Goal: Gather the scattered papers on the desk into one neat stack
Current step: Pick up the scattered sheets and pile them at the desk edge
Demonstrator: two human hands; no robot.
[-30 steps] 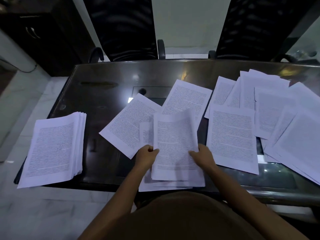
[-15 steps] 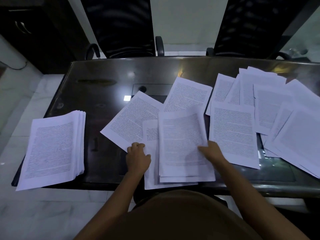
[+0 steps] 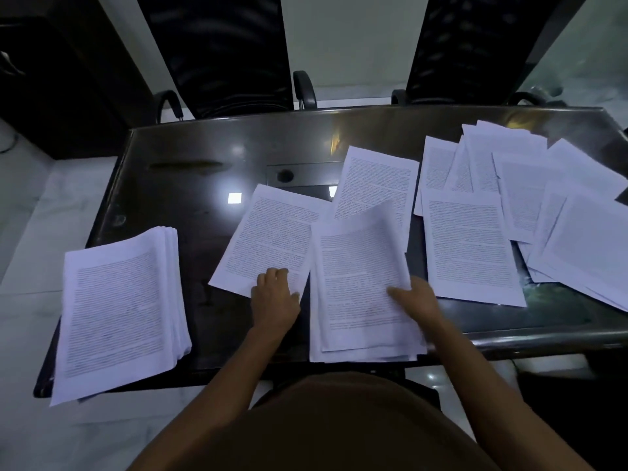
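Care is needed at the near edge, where the small pile (image 3: 356, 300) is pinched by the right hand (image 3: 416, 299) — thumb on top, the rest hidden beneath — its upper sheets bowed upward; these are best flattened first. Beside it the left hand (image 3: 273, 297) is set, fingers (image 3: 277, 275) bent, on the near corner of a loose sheet (image 3: 272, 232) (a pinch cannot be confirmed), which should be slid across squarely. A thick stack (image 3: 115, 311) sits leftward; farther right, scattered sheets (image 3: 530, 205) overlap on the desk (image 3: 190, 198).
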